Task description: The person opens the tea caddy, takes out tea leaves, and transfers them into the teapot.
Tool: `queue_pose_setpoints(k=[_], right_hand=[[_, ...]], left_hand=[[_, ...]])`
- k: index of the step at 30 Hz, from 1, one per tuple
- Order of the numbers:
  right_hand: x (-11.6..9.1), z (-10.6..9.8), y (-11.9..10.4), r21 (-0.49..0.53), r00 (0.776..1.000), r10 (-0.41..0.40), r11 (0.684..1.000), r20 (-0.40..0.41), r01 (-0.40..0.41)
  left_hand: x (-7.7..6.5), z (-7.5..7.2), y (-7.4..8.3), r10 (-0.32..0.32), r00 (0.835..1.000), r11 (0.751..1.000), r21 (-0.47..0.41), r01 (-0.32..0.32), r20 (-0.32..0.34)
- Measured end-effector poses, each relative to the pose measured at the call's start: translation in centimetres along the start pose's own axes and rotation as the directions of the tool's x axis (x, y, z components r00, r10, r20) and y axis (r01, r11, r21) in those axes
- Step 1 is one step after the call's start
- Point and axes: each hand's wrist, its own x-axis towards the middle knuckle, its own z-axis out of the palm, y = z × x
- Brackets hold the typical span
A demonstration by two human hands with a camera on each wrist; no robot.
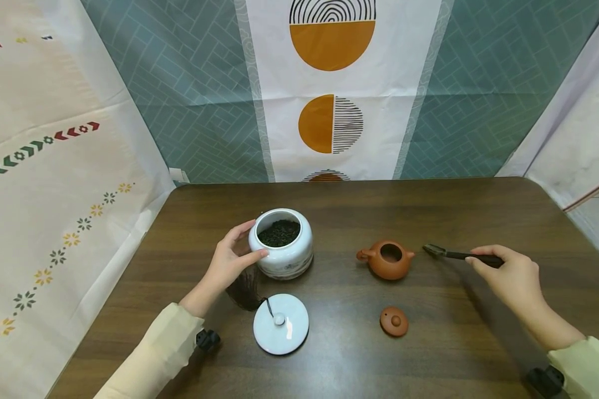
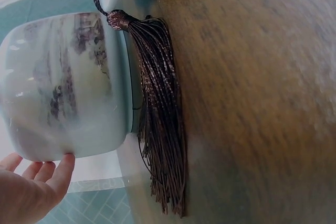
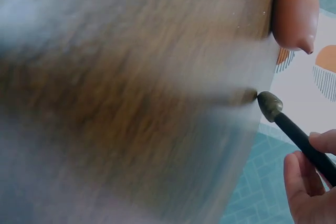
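My left hand (image 1: 229,260) holds the left side of a white porcelain jar (image 1: 287,260), thumb at the front and fingers toward the back. Dark loose tea leaves (image 1: 279,233) lie inside the upright jar. In the left wrist view, fingertips touch the jar's side. My right hand (image 1: 519,277) grips the black handle of a small tea scoop (image 1: 436,250), its metal head pointing left. That head is just above the table, right of an uncovered reddish-brown clay teapot (image 1: 390,268). Whether the scoop carries anything is too small to tell.
The jar's white lid (image 1: 280,338) lies in front of the jar, with a dark brown tassel (image 2: 160,108) attached. A clay teapot lid (image 1: 394,321) sits before the teapot. All stand on a brown wooden table (image 1: 339,366); patterned cloths hang behind and at the sides.
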Motion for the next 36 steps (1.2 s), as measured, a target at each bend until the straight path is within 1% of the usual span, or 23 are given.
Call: queue_pose_setpoints(k=[6,8,13,16,21,24,25,28,29,31,32,33,36], right_hand=[[0.3,0.1,-0.2,0.092,0.997,0.048,0.995,-0.053,-0.043],[0.4,0.0,-0.4,0.120,0.996,0.071,0.991,-0.058,-0.064],[0.6,-0.1,-0.8,0.197,0.992,0.117,0.975,-0.042,-0.107],[0.7,-0.1,-1.1,0.268,0.989,0.143,0.954,-0.021,-0.133],[1.0,-0.1,-1.4,0.393,0.984,0.180,0.904,0.011,-0.170],[1.4,0.4,-0.6,0.442,0.979,0.204,0.877,0.012,-0.189],[1.6,0.8,0.0,0.460,0.981,0.196,0.870,0.005,-0.176],[2.3,1.7,1.6,0.543,0.984,0.179,0.826,0.005,-0.152],[2.5,2.0,2.1,0.584,0.986,0.167,0.800,0.003,-0.137],[2.8,2.1,2.4,0.671,0.986,0.164,0.726,0.042,-0.149],[3.0,2.2,2.7,0.712,0.984,0.167,0.683,0.062,-0.161],[3.1,2.1,2.5,0.736,0.979,0.183,0.649,0.093,-0.191],[3.9,3.1,4.1,0.819,0.979,0.167,0.541,0.119,-0.192]], left_hand=[[0.0,0.0,0.1,0.010,1.000,1.000,-0.003,-0.010,0.001],[0.0,0.0,0.1,0.007,1.000,1.000,-0.009,-0.007,0.003],[0.0,-0.1,0.0,0.003,1.000,1.000,-0.013,-0.003,0.009],[0.0,-0.1,0.0,0.006,1.000,1.000,-0.012,-0.006,0.012],[-0.1,-0.1,0.0,0.010,1.000,1.000,-0.003,-0.010,0.009],[-0.1,-0.1,0.1,0.002,1.000,1.000,-0.001,-0.002,0.004],[-0.1,-0.1,0.1,0.000,1.000,1.000,0.000,0.000,0.003],[-0.1,0.0,0.2,-0.006,1.000,1.000,-0.001,0.006,0.001],[-0.1,0.0,0.2,-0.006,1.000,1.000,-0.001,0.006,0.001],[-0.1,0.0,0.1,-0.006,1.000,1.000,0.002,0.006,-0.001],[0.0,0.0,0.1,-0.005,1.000,1.000,0.005,0.005,0.000],[0.0,0.0,0.1,-0.005,1.000,1.000,0.007,0.005,0.000],[0.0,-0.1,0.1,-0.006,1.000,1.000,0.015,0.006,0.002]])
